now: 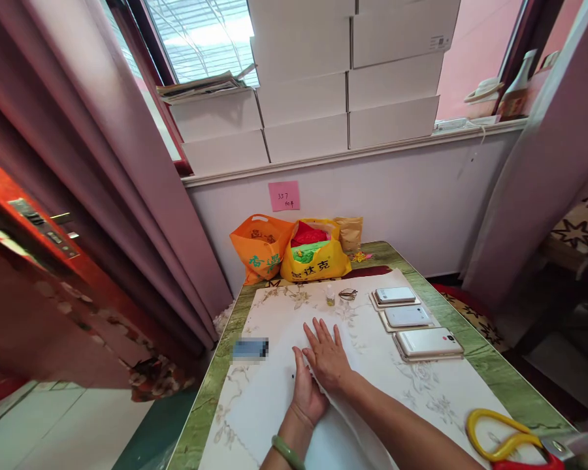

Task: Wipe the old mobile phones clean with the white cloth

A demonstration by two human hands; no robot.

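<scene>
A large white sheet [269,398], thin and with a soft fold near my wrists, lies on the floral table covering. Flat on it rests my right hand [327,359], its fingers spread and pointing away from me. Just left of and below it, my left hand [308,397] is turned on its side with the thumb stretched up and apart. The other left fingers are mostly hidden beside the right palm and the sheet. A green bangle [287,452] circles the left wrist. Small dark specks show near the left thumb.
Three phones [428,343] lie on boxes at the right. Scissors [509,444] are at the lower right corner. A blurred blue rectangle [249,349] lies left. Eyeglasses [347,295], a small bottle [330,296], an orange bag [261,248] and a yellow bag [318,264] are behind.
</scene>
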